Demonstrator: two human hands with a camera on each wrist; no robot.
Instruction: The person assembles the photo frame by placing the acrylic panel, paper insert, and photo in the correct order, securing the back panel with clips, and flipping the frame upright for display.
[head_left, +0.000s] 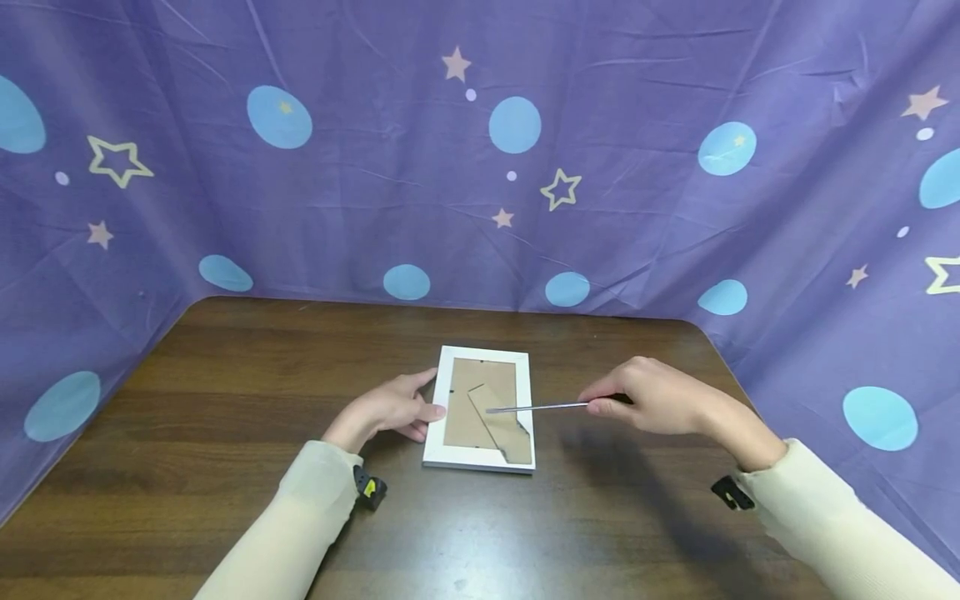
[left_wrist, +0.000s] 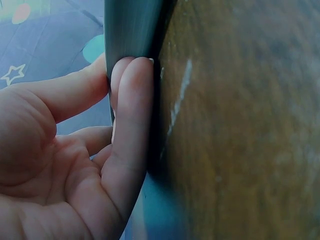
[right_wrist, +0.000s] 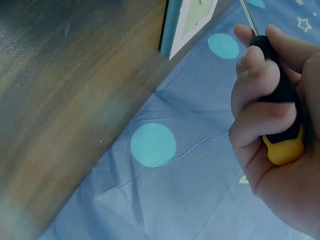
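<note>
A white photo frame (head_left: pixel 465 456) lies back side up on the table, its brown backing board (head_left: pixel 459 421) and slanted easel stand (head_left: pixel 495 417) showing. My left hand (head_left: pixel 393 407) grips its left edge, thumb on the top face. In the left wrist view the fingers (left_wrist: pixel 132 95) press against the frame's side (left_wrist: pixel 131 30). My right hand (head_left: pixel 648 396) holds a screwdriver (head_left: pixel 551 407) with a thin metal shaft that reaches across the frame, its tip over the easel stand in the head view. The right wrist view shows fingers wrapped around the black and yellow handle (right_wrist: pixel 285 150).
The brown wooden table (head_left: pixel 225 392) carries the frame near its middle. A purple cloth (head_left: pixel 360 183) with stars and blue dots hangs behind and along both sides. A black wrist camera (head_left: pixel 369 487) sits at the left cuff, another black device (head_left: pixel 732 493) at the right.
</note>
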